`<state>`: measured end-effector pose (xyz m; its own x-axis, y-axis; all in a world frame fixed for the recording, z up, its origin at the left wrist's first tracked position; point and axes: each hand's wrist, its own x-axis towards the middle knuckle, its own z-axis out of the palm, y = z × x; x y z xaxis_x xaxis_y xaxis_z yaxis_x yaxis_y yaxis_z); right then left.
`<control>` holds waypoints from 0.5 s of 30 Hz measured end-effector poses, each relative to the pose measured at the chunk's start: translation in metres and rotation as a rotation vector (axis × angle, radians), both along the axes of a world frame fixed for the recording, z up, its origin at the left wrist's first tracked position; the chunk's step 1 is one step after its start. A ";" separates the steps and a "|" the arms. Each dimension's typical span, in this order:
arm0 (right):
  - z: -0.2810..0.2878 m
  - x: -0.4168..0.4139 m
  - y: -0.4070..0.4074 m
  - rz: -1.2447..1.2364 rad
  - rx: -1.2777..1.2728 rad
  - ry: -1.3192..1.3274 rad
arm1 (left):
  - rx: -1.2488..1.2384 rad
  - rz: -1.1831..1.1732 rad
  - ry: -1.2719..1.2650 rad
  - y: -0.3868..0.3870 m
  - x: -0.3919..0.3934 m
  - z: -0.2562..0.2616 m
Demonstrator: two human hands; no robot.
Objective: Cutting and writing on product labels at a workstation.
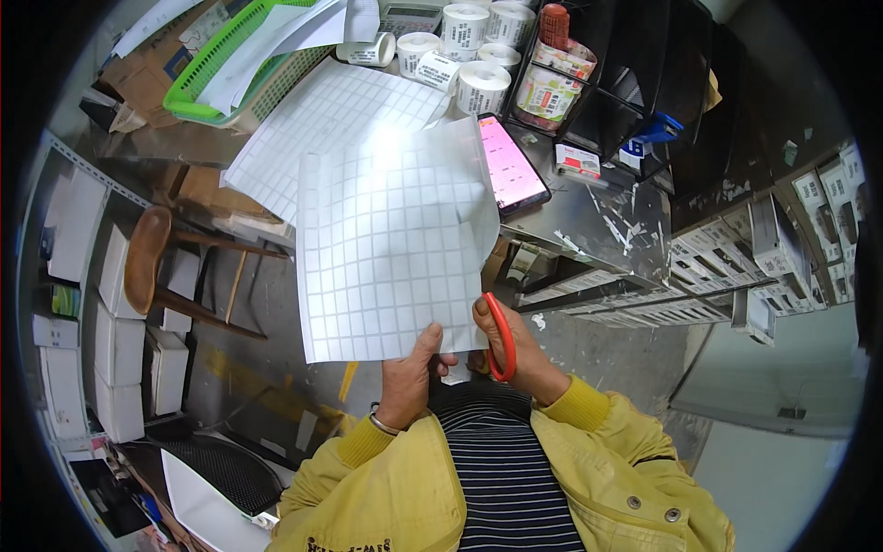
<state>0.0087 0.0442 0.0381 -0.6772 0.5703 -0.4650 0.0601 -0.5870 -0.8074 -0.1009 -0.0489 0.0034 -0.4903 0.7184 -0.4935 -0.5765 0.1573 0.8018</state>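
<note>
My left hand (408,386) pinches the near edge of a white sheet (386,276) marked in a grid of small squares, thumb on top. Around a red loop handle (508,338), apparently of scissors, my right hand (528,355) is closed beside the sheet's near right corner. The blades are hidden under the paper. Wrinkled and curling at its right edge, the sheet is held up over the front of a metal table (586,224). Another gridded sheet (276,145) lies behind it on the table. A phone (514,165) with a lit pink screen rests by the sheet's right edge.
Rolls of printed labels (483,86) stand at the back, near a green plastic basket (190,76) holding papers. A black desk organiser (621,90) is at the right. Left of the table are a wooden stool (148,259) and shelved white boxes (117,345). Paper scraps (617,231) litter the tabletop.
</note>
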 end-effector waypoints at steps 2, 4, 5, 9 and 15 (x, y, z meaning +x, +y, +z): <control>-0.018 0.004 0.001 0.000 0.015 -0.034 | 0.003 -0.006 -0.005 0.001 0.001 0.000; -0.025 0.003 0.000 0.005 0.026 -0.067 | -0.030 -0.005 -0.026 0.000 0.002 -0.001; -0.025 0.001 -0.001 -0.017 0.045 -0.063 | -0.031 -0.002 -0.028 0.001 0.002 -0.002; -0.022 0.000 -0.005 -0.071 0.072 -0.036 | 0.059 -0.004 -0.022 0.003 0.004 -0.002; -0.025 0.000 -0.003 -0.068 0.127 -0.090 | 0.034 -0.025 -0.033 0.003 0.001 0.000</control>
<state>0.0090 0.0409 0.0134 -0.5939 0.6713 -0.4435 0.0990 -0.4861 -0.8683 -0.0996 -0.0462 0.0037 -0.4558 0.7468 -0.4842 -0.5994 0.1447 0.7873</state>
